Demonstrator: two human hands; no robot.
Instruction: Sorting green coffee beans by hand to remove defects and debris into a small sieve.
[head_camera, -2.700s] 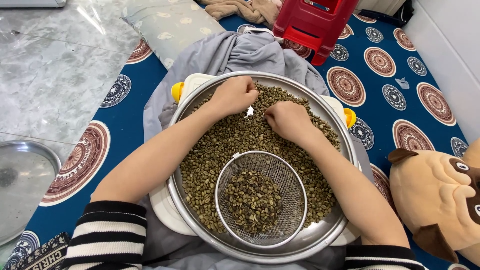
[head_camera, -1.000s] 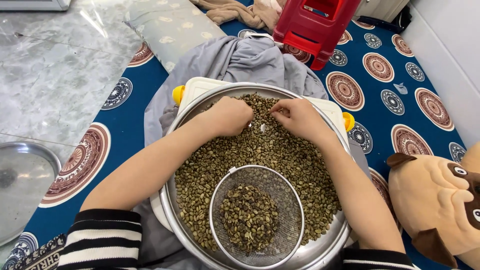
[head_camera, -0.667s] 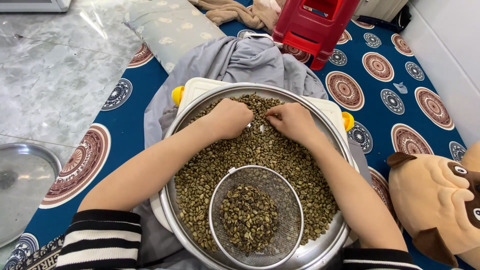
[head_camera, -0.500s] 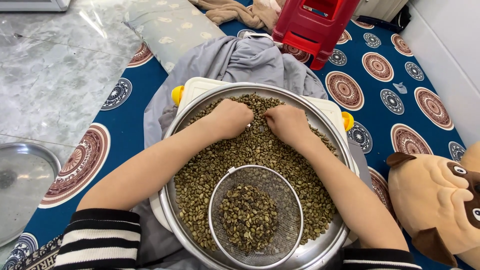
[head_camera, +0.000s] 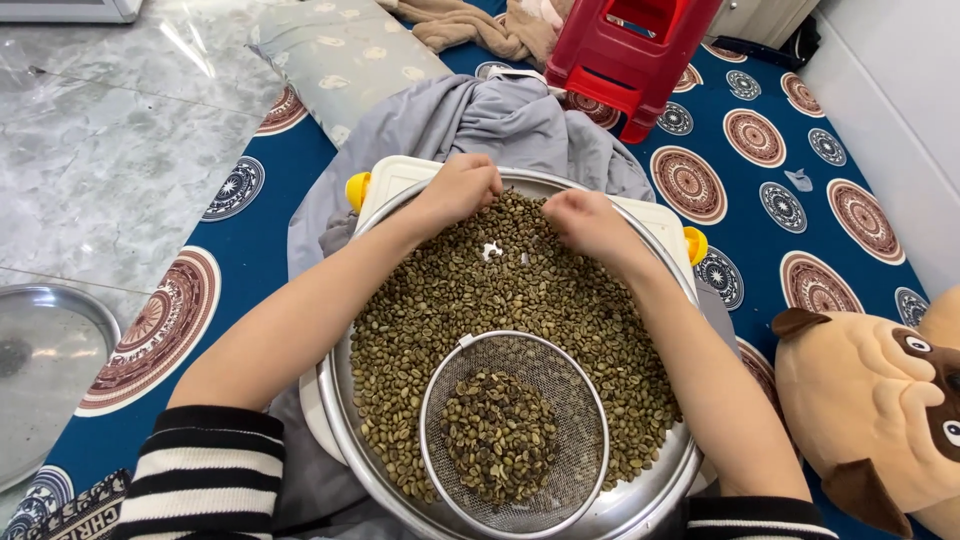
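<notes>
Bright, even daylight fills the scene. Glare streaks the marble floor at the upper left, and the steel basin's rim gleams. Shadows are soft and faint. Focus is sharp throughout, with slight wide-angle bending at the edges.

A small round wire mesh sieve sits in the big round steel pan, on greenish coffee beans. Both hands, left hand and right hand, rest at the far side.

I can't see what my left hand or right hand pinches; both grips curl over the green beans, fingertips hidden. The steel basin and mesh strainer run off the bottom edge, and the plush dog is cut off at right.
</notes>
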